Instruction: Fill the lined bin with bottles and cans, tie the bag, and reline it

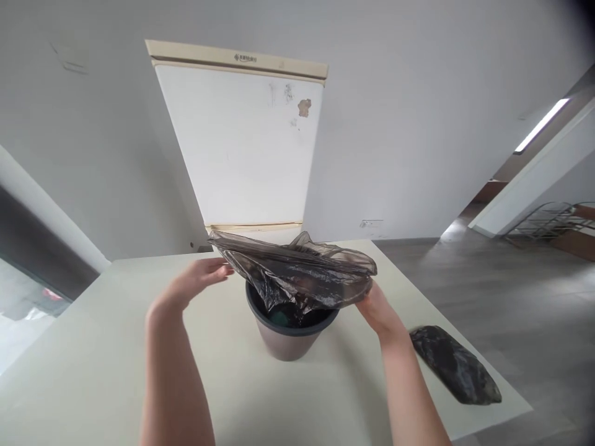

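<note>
A small round bin (284, 342), brownish with a dark rim, stands on a pale table (93, 347). Above its mouth a thin dark plastic bag (297, 269) is spread out, part of it hanging down into the bin. My left hand (198, 279) pinches the bag's left edge with its fingers closed on the film. My right hand (379, 310) grips the bag's right edge just beside the bin's rim.
A second dark folded bag or roll of bags (453, 365) lies on the table near its right edge. A white fridge (244, 142) stands against the wall behind the table. Grey floor and a metal rack (543, 223) are to the right.
</note>
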`<state>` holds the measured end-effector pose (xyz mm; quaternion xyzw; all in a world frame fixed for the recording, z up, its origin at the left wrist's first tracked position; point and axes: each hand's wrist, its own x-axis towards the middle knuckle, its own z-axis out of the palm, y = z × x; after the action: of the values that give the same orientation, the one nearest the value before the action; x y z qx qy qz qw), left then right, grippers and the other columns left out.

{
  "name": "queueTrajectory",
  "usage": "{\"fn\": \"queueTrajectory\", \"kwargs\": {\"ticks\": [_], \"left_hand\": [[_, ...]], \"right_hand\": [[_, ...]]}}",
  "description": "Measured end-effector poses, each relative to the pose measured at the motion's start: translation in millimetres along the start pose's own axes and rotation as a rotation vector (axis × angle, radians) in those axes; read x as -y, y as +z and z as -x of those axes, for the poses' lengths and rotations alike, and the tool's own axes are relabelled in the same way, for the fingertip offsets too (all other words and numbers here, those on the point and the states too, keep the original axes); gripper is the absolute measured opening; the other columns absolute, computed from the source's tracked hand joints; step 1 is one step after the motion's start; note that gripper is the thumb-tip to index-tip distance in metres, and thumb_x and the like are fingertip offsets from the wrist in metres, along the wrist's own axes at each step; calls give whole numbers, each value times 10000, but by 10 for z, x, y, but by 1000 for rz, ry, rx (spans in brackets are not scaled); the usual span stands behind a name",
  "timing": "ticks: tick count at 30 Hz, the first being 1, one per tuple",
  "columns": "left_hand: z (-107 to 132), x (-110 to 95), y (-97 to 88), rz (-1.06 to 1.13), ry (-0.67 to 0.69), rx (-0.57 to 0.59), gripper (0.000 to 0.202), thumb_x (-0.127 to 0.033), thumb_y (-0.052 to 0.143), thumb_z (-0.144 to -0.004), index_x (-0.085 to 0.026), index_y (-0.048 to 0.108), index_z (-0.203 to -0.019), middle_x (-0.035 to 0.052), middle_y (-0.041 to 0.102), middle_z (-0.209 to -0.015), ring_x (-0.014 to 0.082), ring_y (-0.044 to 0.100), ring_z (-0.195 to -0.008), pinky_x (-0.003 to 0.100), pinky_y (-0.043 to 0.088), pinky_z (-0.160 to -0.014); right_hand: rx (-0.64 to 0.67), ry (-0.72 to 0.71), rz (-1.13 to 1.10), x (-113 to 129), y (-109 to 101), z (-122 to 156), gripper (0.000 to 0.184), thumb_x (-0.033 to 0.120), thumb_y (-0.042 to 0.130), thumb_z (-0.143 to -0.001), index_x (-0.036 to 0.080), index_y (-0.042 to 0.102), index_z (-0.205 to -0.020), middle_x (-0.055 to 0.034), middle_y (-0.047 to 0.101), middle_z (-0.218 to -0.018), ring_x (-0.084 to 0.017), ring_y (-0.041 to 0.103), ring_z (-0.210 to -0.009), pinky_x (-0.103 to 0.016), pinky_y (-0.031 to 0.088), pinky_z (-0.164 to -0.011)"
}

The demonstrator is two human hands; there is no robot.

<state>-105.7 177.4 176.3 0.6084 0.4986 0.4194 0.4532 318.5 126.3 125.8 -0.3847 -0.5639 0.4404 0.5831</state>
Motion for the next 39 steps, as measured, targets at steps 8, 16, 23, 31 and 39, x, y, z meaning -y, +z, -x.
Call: {"fn": "queueTrajectory", "kwargs": {"ticks": [8, 16, 23, 31, 39], "left_hand": [[-125, -335, 734, 571, 380, -40, 626, -666, 646, -955, -185, 728, -1347, 181, 576, -1569, 372, 477, -1515, 473, 436, -1223], [61, -603, 874, 943, 489, -105, 449, -611, 653, -980, -230, 515, -788, -95, 490, -489, 101, 592, -479, 261, 601, -678], [229, -768, 946, 685, 389, 219, 403, -574, 632, -989, -182, 694, -918, -3, 504, -656, 94, 406, -523, 244, 389, -512], [398, -944, 1100, 99, 407, 99, 349, -307, 579, -1022, -267, 771, -1312, 69, 698, -936, 214, 624, -856, 363, 533, -836], [376, -954, 1173, 69, 498, 13, 87, -262, 776, -907, -252, 862, -916, 109, 787, -1170, 302, 732, -1150, 389, 653, -871]], "right_hand": [[-142, -112, -112, 183, 199, -288, 449, 638, 576, -1002, 304, 754, -1243, -53, 629, -1523, -319, 575, -1433, -509, 525, -1166], [-33, -297, -186, 360, 319, -430, 384, 592, 588, -953, 293, 579, -712, -43, 802, -1059, -343, 715, -1199, -649, 494, -1113], [423, -201, -360, 690, 453, -630, 405, 533, 680, -882, 270, 459, -668, 115, 206, -416, -105, 211, -326, -284, 371, -424], [423, 57, -7, 1182, 628, -343, 311, 404, 568, -994, 198, 718, -1173, -37, 532, -800, -159, 444, -659, -324, 383, -593], [167, -32, 180, 1036, 969, -324, 114, 316, 525, -1035, 274, 419, -1029, 34, 586, -822, -145, 526, -704, -273, 412, -639]]}}
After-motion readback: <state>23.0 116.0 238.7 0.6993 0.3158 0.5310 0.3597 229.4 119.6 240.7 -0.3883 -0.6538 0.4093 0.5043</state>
